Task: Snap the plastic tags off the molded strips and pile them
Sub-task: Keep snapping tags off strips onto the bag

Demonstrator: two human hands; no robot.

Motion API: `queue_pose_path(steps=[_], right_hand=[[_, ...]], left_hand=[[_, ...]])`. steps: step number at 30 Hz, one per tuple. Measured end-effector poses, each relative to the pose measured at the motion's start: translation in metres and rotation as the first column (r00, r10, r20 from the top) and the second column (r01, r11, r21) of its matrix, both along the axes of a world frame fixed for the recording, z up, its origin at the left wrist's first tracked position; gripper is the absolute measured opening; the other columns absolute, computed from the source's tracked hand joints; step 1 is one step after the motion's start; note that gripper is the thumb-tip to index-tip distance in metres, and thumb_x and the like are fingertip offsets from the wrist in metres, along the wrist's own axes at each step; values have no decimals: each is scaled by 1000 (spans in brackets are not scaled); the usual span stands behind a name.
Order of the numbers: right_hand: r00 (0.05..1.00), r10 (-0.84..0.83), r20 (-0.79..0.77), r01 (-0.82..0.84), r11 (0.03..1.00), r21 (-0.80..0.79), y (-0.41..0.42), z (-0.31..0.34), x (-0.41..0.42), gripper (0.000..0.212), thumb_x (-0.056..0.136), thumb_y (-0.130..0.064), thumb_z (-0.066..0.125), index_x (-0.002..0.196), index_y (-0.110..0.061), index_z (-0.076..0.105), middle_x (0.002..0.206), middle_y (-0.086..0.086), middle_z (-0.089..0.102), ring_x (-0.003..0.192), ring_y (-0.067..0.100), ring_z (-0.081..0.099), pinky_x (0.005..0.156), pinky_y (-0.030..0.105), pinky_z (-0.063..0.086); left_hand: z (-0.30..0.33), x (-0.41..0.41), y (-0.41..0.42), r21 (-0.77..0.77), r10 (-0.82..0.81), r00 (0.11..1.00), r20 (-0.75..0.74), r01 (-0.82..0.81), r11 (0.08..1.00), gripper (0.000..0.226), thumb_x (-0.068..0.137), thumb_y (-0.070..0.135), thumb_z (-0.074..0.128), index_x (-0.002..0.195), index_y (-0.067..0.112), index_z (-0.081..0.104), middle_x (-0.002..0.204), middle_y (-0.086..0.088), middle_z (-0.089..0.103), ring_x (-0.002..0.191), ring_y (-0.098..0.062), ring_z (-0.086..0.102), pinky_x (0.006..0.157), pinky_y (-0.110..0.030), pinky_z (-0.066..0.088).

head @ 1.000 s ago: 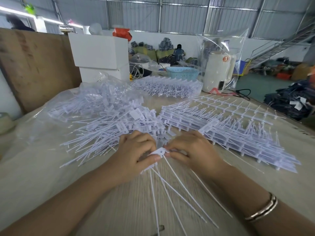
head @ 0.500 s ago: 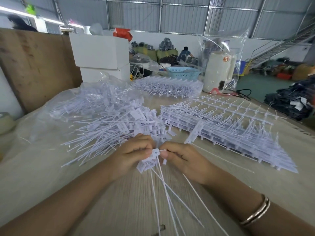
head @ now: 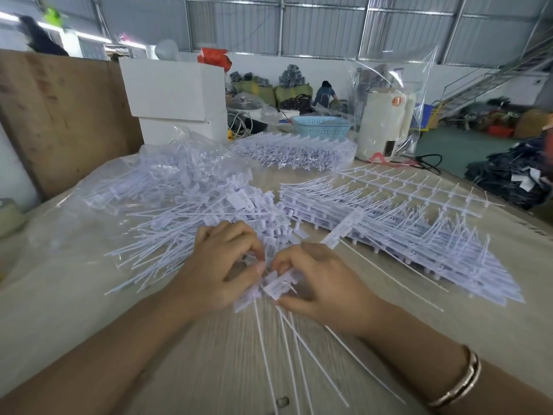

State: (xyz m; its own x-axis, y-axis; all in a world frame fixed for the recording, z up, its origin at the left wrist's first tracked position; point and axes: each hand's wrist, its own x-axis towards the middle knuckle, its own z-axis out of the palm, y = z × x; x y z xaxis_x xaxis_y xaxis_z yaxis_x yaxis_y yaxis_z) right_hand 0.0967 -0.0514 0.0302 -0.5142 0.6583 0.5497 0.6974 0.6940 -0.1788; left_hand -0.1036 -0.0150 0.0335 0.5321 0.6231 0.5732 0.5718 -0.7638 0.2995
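Judging by the heap of loose white plastic tags with long thin tails [head: 191, 223], much is already snapped off, yet the stack of white molded strips [head: 419, 235] right of that heap looks thick, and another bundle of strips [head: 296, 151] lies beyond it. Nearer than the heap, the left hand [head: 221, 265] and right hand [head: 323, 283] both pinch a small bunch of tags [head: 275, 287]; their fingers hide the break point.
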Motion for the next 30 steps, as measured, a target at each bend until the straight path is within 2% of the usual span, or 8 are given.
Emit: queue_pose_path(steps=[2, 5, 9, 12, 17, 22, 25, 30], right_hand=[[999, -49, 3, 48, 995, 83, -1, 0, -4, 37, 78, -44, 58, 101, -16, 57, 86, -3, 65, 82, 15, 59, 82, 23, 36], [999, -51, -7, 51, 998, 32, 0, 3, -5, 38, 77, -45, 58, 102, -15, 56, 93, -3, 64, 92, 18, 59, 93, 30, 36], [1000, -18, -9, 17, 998, -65, 1, 10, 15, 34, 83, -38, 58, 111, -18, 57, 105, -6, 63, 107, 12, 54, 114, 37, 16], [995, -90, 54, 89, 996, 9, 5, 12, 22, 27, 81, -26, 58, 106, -17, 64, 103, -4, 66, 105, 17, 59, 112, 44, 22], [982, -156, 103, 144, 983, 113, 10, 10, 14, 26, 82, -40, 60, 85, -18, 72, 81, -6, 71, 79, 15, 67, 95, 38, 40], [980, -142, 139, 135, 989, 62, 10, 7, 12, 31, 90, -41, 49, 88, -20, 71, 81, -10, 71, 79, 12, 67, 101, 41, 35], [980, -156, 120, 157, 988, 3, 11, 7, 13, 41, 94, -47, 38, 89, -22, 70, 83, -10, 71, 82, 11, 66, 106, 34, 25], [984, -137, 113, 143, 989, -48, 12, 9, 16, 28, 90, -47, 52, 99, -27, 70, 96, -14, 70, 95, 6, 63, 108, 36, 25]], left_hand=[[0, 6, -4, -16, -33, 998, 48, 34, 999, 33, 87, 50, 38, 75, 26, 59, 88, 15, 50, 91, -5, 46, 80, -31, 23], [-4, 16, -8, 6, -18, 1000, 0, 18, 1000, 39, 81, 57, 43, 68, 24, 58, 87, 20, 48, 92, -2, 43, 82, -26, 23], [-6, 14, -4, -56, -27, 999, 43, 30, 998, 37, 78, 57, 44, 67, 23, 54, 84, 22, 49, 94, 1, 43, 86, -22, 20], [-10, 13, -2, -71, -57, 998, 28, 59, 996, 38, 80, 56, 42, 69, 21, 54, 85, 18, 51, 93, 3, 41, 87, -19, 18], [-12, 14, -1, -33, -87, 996, 23, 88, 996, 38, 82, 53, 44, 71, 18, 55, 84, 15, 52, 87, 3, 38, 83, -23, 21], [-7, 14, -1, -20, -51, 999, 13, 51, 998, 26, 81, 54, 46, 70, 30, 48, 85, 16, 53, 89, 2, 37, 81, -26, 21], [-7, 11, 0, 96, -45, 991, -127, 57, 994, 24, 86, 47, 46, 71, 28, 47, 83, 16, 53, 88, -3, 39, 75, -25, 19], [-6, 6, 0, -19, -69, 996, -47, 68, 997, 28, 87, 45, 44, 69, 23, 47, 73, 9, 53, 88, -9, 47, 81, -23, 21]])
